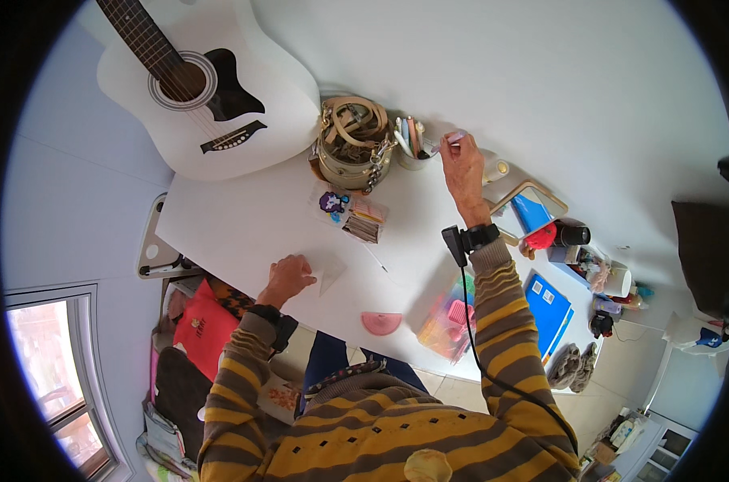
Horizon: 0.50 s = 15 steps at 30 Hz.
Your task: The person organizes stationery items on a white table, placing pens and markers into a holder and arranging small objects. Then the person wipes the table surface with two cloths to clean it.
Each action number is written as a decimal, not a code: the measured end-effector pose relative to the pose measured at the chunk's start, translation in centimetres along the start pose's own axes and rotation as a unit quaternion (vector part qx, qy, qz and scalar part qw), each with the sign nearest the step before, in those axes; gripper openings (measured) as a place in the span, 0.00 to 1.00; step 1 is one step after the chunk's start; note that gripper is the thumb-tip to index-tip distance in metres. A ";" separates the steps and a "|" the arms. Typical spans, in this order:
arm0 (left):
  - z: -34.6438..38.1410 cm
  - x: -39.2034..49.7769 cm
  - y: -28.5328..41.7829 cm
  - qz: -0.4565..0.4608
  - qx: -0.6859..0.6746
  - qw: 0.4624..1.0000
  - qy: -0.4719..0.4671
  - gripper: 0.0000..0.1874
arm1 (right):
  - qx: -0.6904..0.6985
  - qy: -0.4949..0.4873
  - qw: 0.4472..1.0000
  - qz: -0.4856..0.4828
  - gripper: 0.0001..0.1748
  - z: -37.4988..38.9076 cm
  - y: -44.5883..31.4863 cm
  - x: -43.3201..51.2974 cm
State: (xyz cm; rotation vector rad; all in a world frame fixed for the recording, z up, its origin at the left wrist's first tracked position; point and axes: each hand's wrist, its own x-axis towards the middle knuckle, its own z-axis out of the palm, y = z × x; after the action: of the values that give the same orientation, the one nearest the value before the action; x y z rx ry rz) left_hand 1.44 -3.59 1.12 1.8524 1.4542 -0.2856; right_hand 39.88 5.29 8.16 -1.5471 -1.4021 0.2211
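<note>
My right hand (463, 172) pinches a pale purple pen (456, 137) above the table's back edge, just right of a pen cup (414, 158) with several pens in it. Low on the left, my left hand (288, 278) is at the tabletop with curled fingers and the thumb apart, nothing visible between them. Beside its thumb lies a clear plastic set square (332, 276); whether they touch is unclear. A pink protractor (381, 323) lies near the front edge. A thin white stick with a dark tip (376, 258) lies behind it, next to a clear packet (364, 222) of small items.
A white guitar (268, 90) leans at the back left, beside a handbag (349, 162). On the right are a framed mirror (530, 211), a colourful clear plastic case (446, 325) and blue booklets (545, 310). A black cable (476, 352) runs from my right wrist along the arm.
</note>
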 end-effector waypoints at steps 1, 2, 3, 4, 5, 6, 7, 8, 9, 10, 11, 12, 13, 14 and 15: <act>-0.5 0.0 -0.1 0.002 -0.033 0.999 -0.007 0.14 | -0.003 -0.003 1.000 0.021 0.06 -0.4 -0.2 -0.2; -0.8 -0.2 0.1 0.013 -0.036 0.999 0.016 0.13 | 0.002 -0.001 1.000 0.028 0.06 -0.8 -0.4 -0.5; -1.1 -0.4 0.6 0.021 -0.039 0.998 0.042 0.12 | 0.010 -0.001 0.999 0.050 0.06 -1.3 -0.6 -0.8; -1.7 -0.6 1.3 0.013 -0.040 0.998 0.053 0.12 | 0.021 -0.005 0.999 0.046 0.06 -1.9 -0.7 -1.0; -2.3 -0.6 2.4 0.051 -0.059 0.991 0.110 0.10 | 0.034 -0.010 0.998 0.055 0.07 -2.6 -0.9 -1.5; -2.6 -0.6 4.0 0.071 -0.076 0.983 0.153 0.09 | 0.048 -0.015 0.997 0.065 0.08 -3.2 -1.1 -1.9; -2.9 -0.5 6.0 0.092 -0.098 0.972 0.195 0.08 | 0.079 -0.017 0.993 0.087 0.08 -3.7 -1.3 -2.2; -3.3 0.1 8.1 0.125 -0.119 0.963 0.206 0.08 | 0.109 -0.018 0.988 0.108 0.09 -4.0 -1.5 -2.5; -3.8 0.9 10.4 0.158 -0.144 0.953 0.216 0.08 | 0.141 -0.019 0.981 0.134 0.09 -4.3 -1.7 -2.8; -4.2 1.7 12.6 0.194 -0.150 0.943 0.225 0.08 | 0.144 -0.014 0.981 0.132 0.10 -4.6 -1.9 -3.1; -4.6 2.7 14.6 0.246 -0.168 0.923 0.244 0.08 | 0.135 -0.014 0.984 0.118 0.10 -4.9 -2.0 -3.3; -4.9 3.8 16.4 0.229 -0.160 0.939 0.203 0.09 | 0.125 -0.017 0.985 0.116 0.10 -5.2 -2.1 -3.5; -5.2 5.0 18.0 0.229 -0.164 0.944 0.174 0.10 | 0.116 -0.021 0.986 0.114 0.10 -5.5 -2.3 -3.7; -5.3 6.3 19.4 0.259 -0.148 0.932 0.207 0.11 | 0.116 -0.021 0.987 0.113 0.10 -5.7 -2.3 -3.9; -5.4 7.6 20.7 0.288 -0.132 0.918 0.240 0.12 | 0.115 -0.021 0.986 0.117 0.11 -5.8 -2.4 -4.0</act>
State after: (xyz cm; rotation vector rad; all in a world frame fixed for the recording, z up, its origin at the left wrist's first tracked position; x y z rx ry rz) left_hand 21.28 4.16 8.98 2.1007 1.0886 0.6630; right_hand 41.07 -1.52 10.87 -1.5181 -1.1791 0.5426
